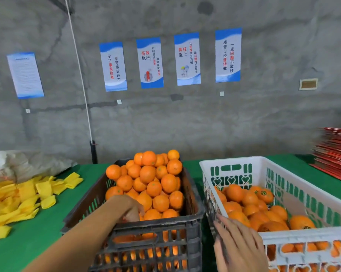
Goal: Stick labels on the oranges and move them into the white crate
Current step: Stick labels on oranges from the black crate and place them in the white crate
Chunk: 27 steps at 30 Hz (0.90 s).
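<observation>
Left hand [130,210] is reaching into the near-left corner of the dark crate [156,228], fingers curling down among the heaped oranges [148,183]; I cannot tell whether they are already closing on 1 fruit, since the fingertips are hidden behind the knuckles. I am judging each orange as firm, moderately heavy for its size, round and prone to rolling, with a pebbled peel that gives decent friction. Best hold, in my estimate: fingers wrapping around the widest part from above, taking a fruit from the top of the heap so neighbours are not tumbling over the rim. Peel is looking bright, even orange, with small dark stem scars and no labels visible in this pile.

Right hand [236,244] is resting with straight, spread fingers against the near-left corner of the white crate [283,235], gripping nothing that I can see. Labelled oranges [263,195] are lying loosely inside that crate, filling it only partway; several are showing a small dark round sticker on top. I am seeing no label sheet clearly.
</observation>
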Available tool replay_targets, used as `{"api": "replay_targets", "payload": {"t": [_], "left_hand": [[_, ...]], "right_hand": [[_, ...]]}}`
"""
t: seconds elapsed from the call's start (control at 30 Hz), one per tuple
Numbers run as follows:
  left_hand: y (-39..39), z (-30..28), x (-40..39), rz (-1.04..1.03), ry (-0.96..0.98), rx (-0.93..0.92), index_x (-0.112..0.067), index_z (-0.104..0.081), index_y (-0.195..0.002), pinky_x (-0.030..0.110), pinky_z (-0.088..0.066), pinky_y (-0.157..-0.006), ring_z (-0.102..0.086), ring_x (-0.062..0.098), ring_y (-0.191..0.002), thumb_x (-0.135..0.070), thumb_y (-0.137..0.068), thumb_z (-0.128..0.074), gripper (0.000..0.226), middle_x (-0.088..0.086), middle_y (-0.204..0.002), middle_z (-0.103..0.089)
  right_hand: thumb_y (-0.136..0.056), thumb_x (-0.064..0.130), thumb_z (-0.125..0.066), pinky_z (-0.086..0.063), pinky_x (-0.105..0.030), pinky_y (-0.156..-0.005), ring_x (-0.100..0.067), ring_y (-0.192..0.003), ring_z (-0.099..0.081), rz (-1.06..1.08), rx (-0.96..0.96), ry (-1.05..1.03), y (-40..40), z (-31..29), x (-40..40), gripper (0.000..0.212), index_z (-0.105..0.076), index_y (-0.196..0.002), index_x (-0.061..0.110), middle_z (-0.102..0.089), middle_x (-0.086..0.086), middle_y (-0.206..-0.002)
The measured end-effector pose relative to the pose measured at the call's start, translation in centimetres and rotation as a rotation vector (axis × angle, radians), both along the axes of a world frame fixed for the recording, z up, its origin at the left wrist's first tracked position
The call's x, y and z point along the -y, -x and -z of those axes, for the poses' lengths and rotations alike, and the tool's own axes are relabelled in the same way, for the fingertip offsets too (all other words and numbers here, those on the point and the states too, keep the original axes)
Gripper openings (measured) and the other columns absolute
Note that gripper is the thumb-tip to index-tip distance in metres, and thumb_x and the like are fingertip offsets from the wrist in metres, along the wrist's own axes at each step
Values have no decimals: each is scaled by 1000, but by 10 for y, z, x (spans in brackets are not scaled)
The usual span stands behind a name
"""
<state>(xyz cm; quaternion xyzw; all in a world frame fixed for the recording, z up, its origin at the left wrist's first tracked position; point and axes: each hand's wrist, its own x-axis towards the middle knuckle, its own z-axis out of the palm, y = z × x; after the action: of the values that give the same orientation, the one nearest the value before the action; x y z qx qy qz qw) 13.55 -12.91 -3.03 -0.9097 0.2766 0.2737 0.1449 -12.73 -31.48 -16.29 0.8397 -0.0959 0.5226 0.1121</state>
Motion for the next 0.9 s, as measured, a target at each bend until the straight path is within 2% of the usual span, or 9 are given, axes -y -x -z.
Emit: {"api": "replay_targets", "payload": {"t": [0.13,0.23,0.3,0.37,0.47,0.57,0.7,0.8,0.9], "left_hand": [[-16,8,1,-140,145,-127,-22,-31,-156,54,-47,-111,-52,44,-136,-10,-96,-70,73,23,-158,-33],[-23,14,-3,-142,181,-112,-18,-36,-153,57,-50,-107,-56,46,-130,3,-96,-66,68,24,-152,-40],[-23,16,-1,-101,200,-50,-13,-41,-151,48,-60,-86,-66,41,-102,10,-98,-55,60,21,-130,-57],[-18,14,2,-67,216,45,-11,-45,-147,33,-49,-61,-57,30,-74,10,-98,-52,54,15,-110,-59],[-7,7,3,-11,197,102,-7,-40,-138,37,-43,-63,-47,28,-76,12,-91,-52,52,20,-111,-54],[9,-8,-11,22,349,256,-10,-42,-130,38,-49,-69,-56,30,-82,-5,-85,-75,56,14,-107,-56],[34,-31,-47,88,705,609,-22,-42,-145,48,-55,-91,-61,34,-114,-43,-71,-88,89,7,-132,-49],[72,-24,-74,87,1245,707,-27,-49,-145,39,-56,-89,-61,19,-104,-53,-68,-79,86,-3,-122,-46],[122,19,-92,239,1680,617,-31,-52,-143,18,-55,-72,-59,4,-92,-41,-74,-82,76,-9,-125,-39]], "right_hand": [[-88,25,-55,-43,-42,-94,-25,-114,-64,-38,87,-67,-4,2,-4,29,-81,-101,19,-74,0,-121],[-91,25,-56,-44,-42,-98,-25,-114,-63,-59,110,-75,-3,0,-8,27,-80,-99,15,-75,-2,-118],[-94,25,-56,-44,-43,-99,-26,-115,-63,-69,91,-83,-1,2,-7,27,-79,-102,13,-74,-2,-119],[-95,25,-55,-42,-42,-101,-26,-117,-62,-76,82,-96,0,3,-7,28,-78,-104,13,-73,-2,-120],[-95,25,-55,-42,-41,-102,-25,-116,-62,-84,82,-111,1,0,-9,29,-78,-106,12,-73,-3,-119],[-94,25,-56,-43,-42,-101,-24,-115,-62,-84,98,-152,3,-5,-14,29,-79,-106,11,-74,-3,-117],[-95,26,-55,-41,-40,-100,-23,-111,-65,-126,168,-273,3,-16,-31,30,-79,-107,12,-73,0,-119],[-99,23,-57,-43,-34,-103,-16,-115,-64,-344,204,-315,4,-21,-58,27,-76,-115,13,-71,5,-123],[-103,29,-54,-50,-27,-101,-5,-122,-62,-671,43,-557,5,-23,-101,36,-62,-137,25,-63,18,-133]]}}
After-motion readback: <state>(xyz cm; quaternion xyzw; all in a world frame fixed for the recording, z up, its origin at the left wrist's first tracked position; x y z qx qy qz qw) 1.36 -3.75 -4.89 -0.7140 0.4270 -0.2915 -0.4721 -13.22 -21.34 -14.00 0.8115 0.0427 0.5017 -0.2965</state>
